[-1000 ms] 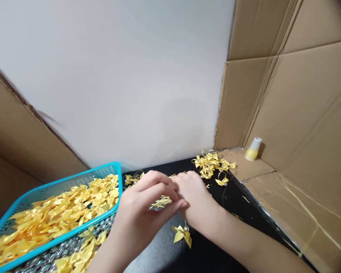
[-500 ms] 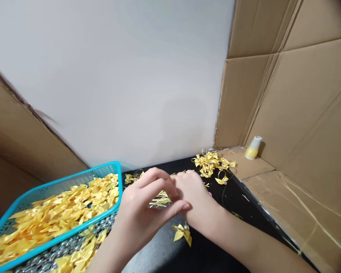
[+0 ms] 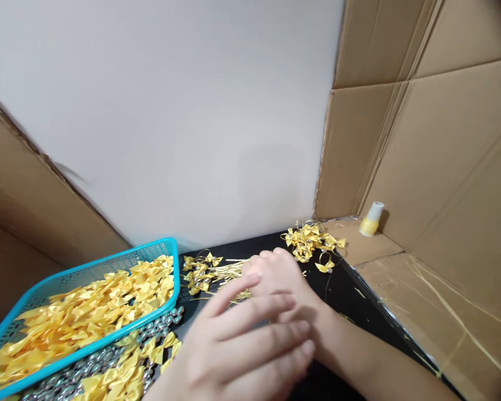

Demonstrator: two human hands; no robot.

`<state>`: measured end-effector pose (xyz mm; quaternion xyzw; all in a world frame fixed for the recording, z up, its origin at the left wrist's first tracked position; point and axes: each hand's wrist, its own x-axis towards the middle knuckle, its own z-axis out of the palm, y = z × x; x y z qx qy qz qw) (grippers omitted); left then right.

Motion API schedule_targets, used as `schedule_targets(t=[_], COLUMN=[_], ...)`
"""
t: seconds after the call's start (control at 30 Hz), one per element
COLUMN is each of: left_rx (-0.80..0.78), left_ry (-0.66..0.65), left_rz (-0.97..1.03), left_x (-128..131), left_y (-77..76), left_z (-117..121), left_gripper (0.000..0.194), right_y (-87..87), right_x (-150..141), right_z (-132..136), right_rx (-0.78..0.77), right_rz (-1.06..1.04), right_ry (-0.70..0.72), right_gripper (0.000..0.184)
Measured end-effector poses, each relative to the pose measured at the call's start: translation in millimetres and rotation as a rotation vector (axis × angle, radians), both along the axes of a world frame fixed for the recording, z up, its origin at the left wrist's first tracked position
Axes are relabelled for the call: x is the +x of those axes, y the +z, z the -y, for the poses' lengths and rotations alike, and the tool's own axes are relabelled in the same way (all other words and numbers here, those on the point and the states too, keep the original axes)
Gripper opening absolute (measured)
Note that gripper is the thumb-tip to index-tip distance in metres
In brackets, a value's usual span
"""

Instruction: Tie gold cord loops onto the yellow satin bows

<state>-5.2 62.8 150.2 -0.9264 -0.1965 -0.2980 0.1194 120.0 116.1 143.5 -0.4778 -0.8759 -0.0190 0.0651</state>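
My left hand (image 3: 250,340) is in front, a little blurred, its fingers stretched out and slightly apart across my right wrist. Its thumb is hidden. Behind it, my right hand (image 3: 275,278) is curled with the knuckles up, and its fingertips and anything in them are out of sight. Just left of the right hand lies a bundle of gold twist ties (image 3: 229,272), with several finished yellow bows on gold loops (image 3: 198,275) beside it. Farther back is a pile of looped yellow bows with silver beads (image 3: 309,239).
A turquoise basket (image 3: 175,273) full of yellow ribbon bows (image 3: 92,306) stands at left. Silver beads (image 3: 87,367) and loose bows (image 3: 117,379) lie before it. A white and yellow cone (image 3: 371,219) stands on cardboard (image 3: 392,278) at right. Cardboard walls and a white panel (image 3: 192,111) enclose the black table.
My left hand has moved toward me and down, its fingers straightening from a curl. The beaded bow that hung under my right hand is now hidden. My right hand has barely moved.
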Motion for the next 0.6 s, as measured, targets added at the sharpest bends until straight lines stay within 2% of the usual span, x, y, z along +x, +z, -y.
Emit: schedule_targets(t=[0.07, 0.13, 0.2, 0.3, 0.4, 0.5, 0.6], left_rx=[0.009, 0.040, -0.022, -0.305, -0.545, -0.626, -0.603], left_ry=[0.090, 0.219, 0.286, 0.299, 0.319, 0.329, 0.316], left_rz=[0.040, 0.221, 0.289, 0.223, 0.139, 0.114, 0.132], left_x=[-11.0, -19.4, -23.3, -23.8, -24.6, -27.2, -28.3], left_y=[7.8, 14.1, 16.8, 16.4, 16.0, 18.6, 22.8], left_z=[-1.4, -7.7, -15.7, -23.3, -22.7, -19.2, -17.3], left_gripper=[0.024, 0.018, 0.014, 0.006, 0.009, 0.009, 0.005], right_y=[1.4, 0.4, -1.8, -4.7, -5.9, -6.8, -9.6], right_x=[2.1, 4.4, 6.1, 6.4, 4.4, 1.6, -0.2], right_z=[0.6, 4.4, 10.3, 19.6, 25.7, 27.7, 28.3], right_rx=[0.030, 0.098, 0.161, 0.162, 0.121, 0.086, 0.083], right_rz=[-0.045, -0.083, -0.069, -0.005, -0.004, -0.029, -0.047], right_ry=[0.033, 0.094, 0.135, 0.104, 0.067, 0.076, 0.085], right_gripper=[0.016, 0.014, 0.015, 0.012, 0.007, 0.005, 0.005])
